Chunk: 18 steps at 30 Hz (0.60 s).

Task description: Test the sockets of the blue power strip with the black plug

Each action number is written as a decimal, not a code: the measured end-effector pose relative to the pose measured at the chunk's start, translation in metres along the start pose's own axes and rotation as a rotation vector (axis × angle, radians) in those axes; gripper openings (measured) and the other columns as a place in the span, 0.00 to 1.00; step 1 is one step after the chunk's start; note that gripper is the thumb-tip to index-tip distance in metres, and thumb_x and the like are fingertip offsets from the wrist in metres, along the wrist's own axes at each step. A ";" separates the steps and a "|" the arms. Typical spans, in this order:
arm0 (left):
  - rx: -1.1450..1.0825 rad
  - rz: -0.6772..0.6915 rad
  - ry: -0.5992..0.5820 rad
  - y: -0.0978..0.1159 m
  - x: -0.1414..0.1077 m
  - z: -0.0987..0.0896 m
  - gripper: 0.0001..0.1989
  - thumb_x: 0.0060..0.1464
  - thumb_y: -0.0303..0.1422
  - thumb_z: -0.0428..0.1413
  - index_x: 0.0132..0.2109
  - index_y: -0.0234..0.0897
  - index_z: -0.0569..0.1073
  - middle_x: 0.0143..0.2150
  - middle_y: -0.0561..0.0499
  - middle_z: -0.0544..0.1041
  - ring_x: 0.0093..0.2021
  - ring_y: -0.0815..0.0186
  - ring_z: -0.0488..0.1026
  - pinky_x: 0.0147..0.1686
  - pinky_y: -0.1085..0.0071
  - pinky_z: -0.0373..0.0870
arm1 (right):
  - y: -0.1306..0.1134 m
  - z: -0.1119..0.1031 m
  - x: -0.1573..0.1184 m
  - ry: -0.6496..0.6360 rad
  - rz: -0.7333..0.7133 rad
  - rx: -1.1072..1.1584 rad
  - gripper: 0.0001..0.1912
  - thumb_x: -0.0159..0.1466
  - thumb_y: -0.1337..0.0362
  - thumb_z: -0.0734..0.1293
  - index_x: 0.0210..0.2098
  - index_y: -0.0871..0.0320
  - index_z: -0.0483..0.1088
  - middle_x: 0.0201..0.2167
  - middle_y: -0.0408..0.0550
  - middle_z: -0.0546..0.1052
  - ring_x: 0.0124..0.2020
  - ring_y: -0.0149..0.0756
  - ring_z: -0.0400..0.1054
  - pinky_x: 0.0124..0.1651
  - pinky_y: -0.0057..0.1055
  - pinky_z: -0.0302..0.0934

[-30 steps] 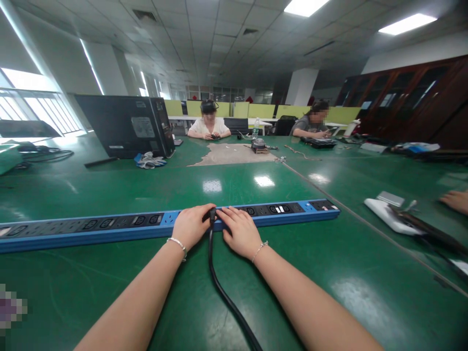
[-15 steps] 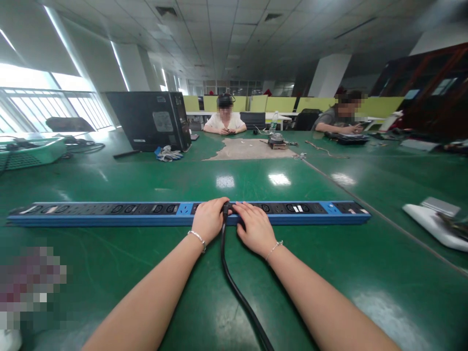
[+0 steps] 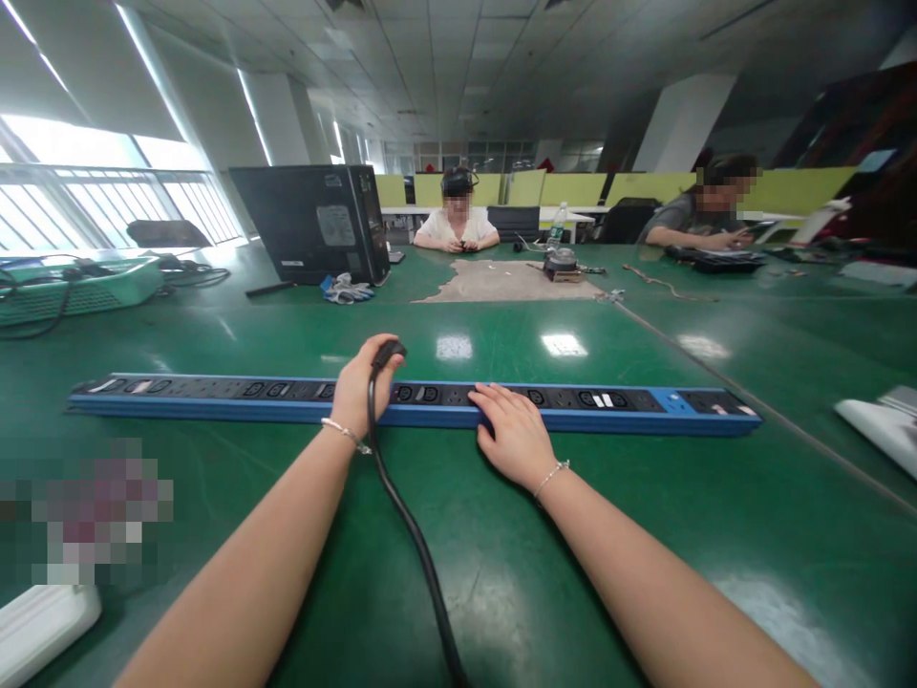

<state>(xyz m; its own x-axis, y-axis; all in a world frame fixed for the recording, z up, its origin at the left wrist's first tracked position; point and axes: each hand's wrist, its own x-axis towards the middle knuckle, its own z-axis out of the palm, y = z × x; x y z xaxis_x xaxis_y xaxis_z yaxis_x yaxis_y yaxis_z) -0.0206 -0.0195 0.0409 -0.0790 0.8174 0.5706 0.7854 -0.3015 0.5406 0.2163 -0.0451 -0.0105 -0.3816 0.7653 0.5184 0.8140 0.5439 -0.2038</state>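
Observation:
A long blue power strip (image 3: 229,408) with black sockets lies crosswise on the green table (image 3: 287,516). My left hand (image 3: 356,390) is closed around a black power cord plug (image 3: 388,354), raised above the strip left of its middle. From the plug, the thick black cord (image 3: 410,521) runs down toward me. The plug's front end is partly hidden by my fingers. My right hand (image 3: 517,438) lies on the strip's near edge right of the middle, fingers stretched over the sockets and holding nothing.
Farther back stand a black computer case (image 3: 315,226), gloves (image 3: 348,289) and a green basket (image 3: 107,287) of cables. Two people sit across the table. White objects lie at the right edge (image 3: 885,435) and lower left (image 3: 50,626). A motor-like part (image 3: 563,263) is at the back.
My left hand has drawn the plug up off the strip's sockets and moved left with it. My right hand stays on the strip. The view has shifted slightly.

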 end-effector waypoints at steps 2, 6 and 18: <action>0.003 -0.005 -0.081 -0.022 0.001 -0.017 0.16 0.56 0.40 0.49 0.50 0.42 0.68 0.44 0.52 0.77 0.43 0.63 0.74 0.45 0.67 0.70 | 0.000 0.001 0.000 -0.001 0.001 0.001 0.24 0.58 0.68 0.60 0.55 0.54 0.65 0.58 0.47 0.67 0.60 0.39 0.57 0.61 0.43 0.49; 0.005 0.042 -0.211 -0.049 -0.006 -0.030 0.17 0.54 0.40 0.50 0.50 0.41 0.69 0.46 0.49 0.77 0.46 0.61 0.74 0.48 0.65 0.69 | 0.001 0.002 0.001 0.012 0.008 -0.014 0.24 0.59 0.68 0.60 0.55 0.55 0.65 0.58 0.46 0.67 0.59 0.40 0.57 0.61 0.43 0.50; 0.125 0.091 -0.227 -0.049 -0.014 -0.020 0.17 0.57 0.38 0.49 0.52 0.40 0.68 0.47 0.47 0.76 0.45 0.61 0.74 0.47 0.64 0.69 | 0.002 0.003 0.001 0.033 -0.020 -0.067 0.23 0.58 0.68 0.60 0.54 0.54 0.65 0.57 0.46 0.68 0.58 0.40 0.59 0.59 0.42 0.52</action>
<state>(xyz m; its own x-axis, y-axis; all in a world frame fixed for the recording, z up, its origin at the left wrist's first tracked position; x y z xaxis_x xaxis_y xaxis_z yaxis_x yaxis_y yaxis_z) -0.0700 -0.0261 0.0185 0.1238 0.8831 0.4527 0.8538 -0.3272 0.4048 0.2165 -0.0418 -0.0130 -0.3846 0.7419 0.5492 0.8342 0.5341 -0.1373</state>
